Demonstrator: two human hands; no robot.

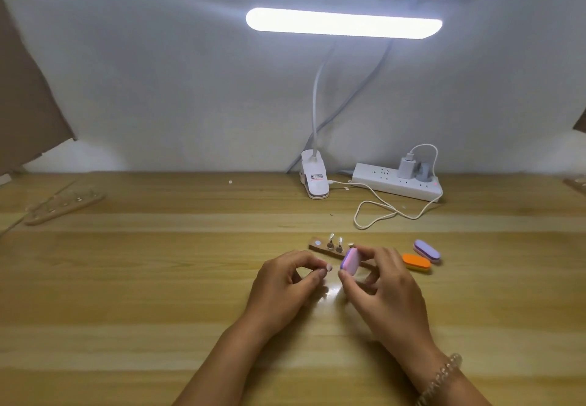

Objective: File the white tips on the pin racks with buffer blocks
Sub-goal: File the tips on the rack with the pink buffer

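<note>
Orange block (416, 261) near wooden pin rack (323, 249)

Wood-grain surface (158, 279), lit from above. Near centre lies a wooden pin rack (320, 246) carrying upright pins. At its 3 o'clock, an orange buffer block (416, 261) and a purple buffer block (427, 250) lie just beside each other. At 12 o'clock, by the wall, stands a white lamp clamp (314, 179). At 1 o'clock lies a white power strip (396, 183), with a looped white cable (377, 210) before it. At 10 o'clock, well apart, lies a second rack (63, 204), blurred.
</note>
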